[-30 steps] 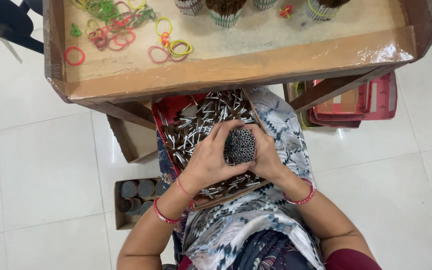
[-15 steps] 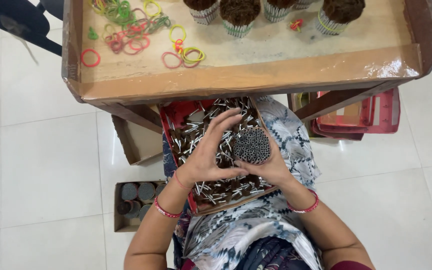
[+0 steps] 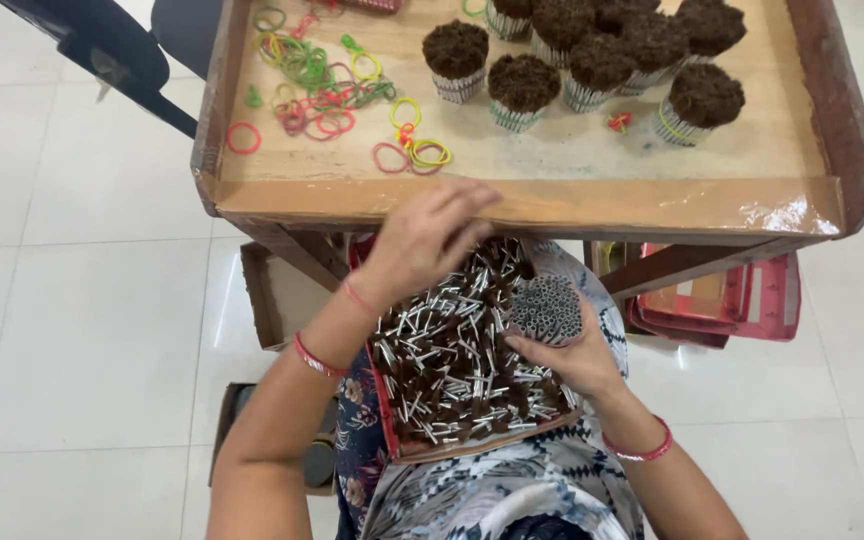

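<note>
Right hand grips a round bundle of brown paper-tipped sticks; left hand reaches open-fingered toward the wooden counter; one-handed, the unbanded bundle could splay apart

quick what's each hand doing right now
Left hand: open, holding nothing, raised over the tray of loose sticks.
Right hand: closed around a round bundle of sticks.

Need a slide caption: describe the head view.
Right hand holds a stick bundle; left hand hovers by the wooden table.
</note>
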